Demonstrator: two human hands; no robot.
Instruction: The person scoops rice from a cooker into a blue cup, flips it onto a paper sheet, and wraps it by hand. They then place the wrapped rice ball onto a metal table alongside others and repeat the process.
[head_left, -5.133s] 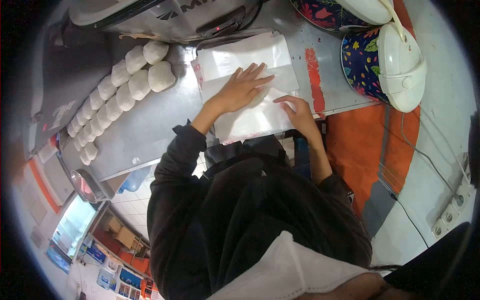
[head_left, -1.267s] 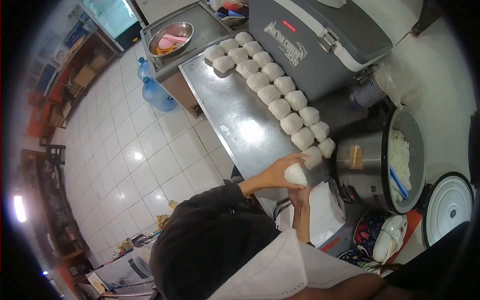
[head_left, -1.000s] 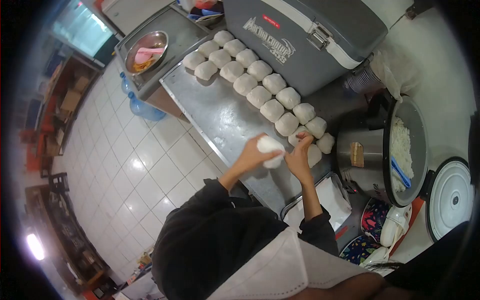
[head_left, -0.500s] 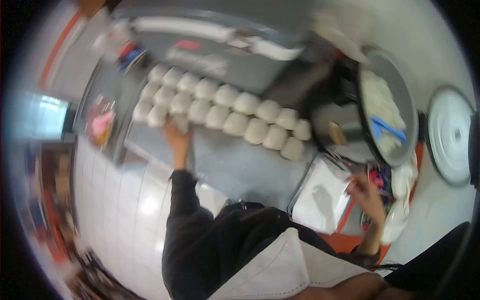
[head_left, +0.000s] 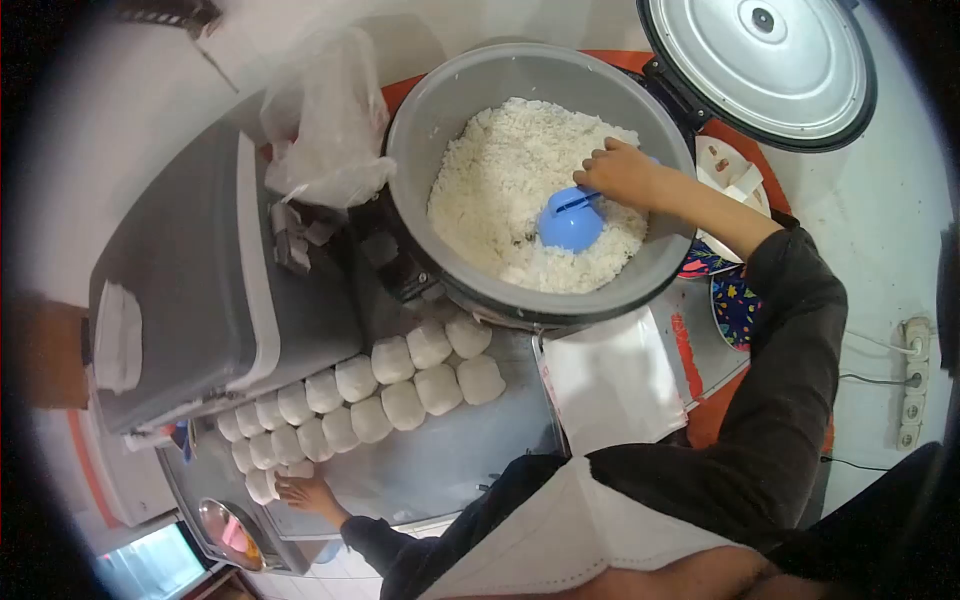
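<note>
My right hand is inside the large rice cooker, its fingers curled at the handle of a blue rice scoop. The scoop's bowl rests in the white cooked rice; the fingers partly cover the handle. At the lower left, my left hand reaches to the near end of the rows of white rounded portions. Its fingers are stretched out, with the tips at an end portion. Several more white portions stand close together on the metal tabletop.
A stack of white sheets lies beside the cooker, whose round lid stands raised. A grey box and a plastic bag border the portions. A metal bowl sits far left, a power strip at right.
The view has turned toward the rice cooker. My right hand has moved from beside the white sheets into the cooker, onto the scoop. My left hand stays by the portions.
</note>
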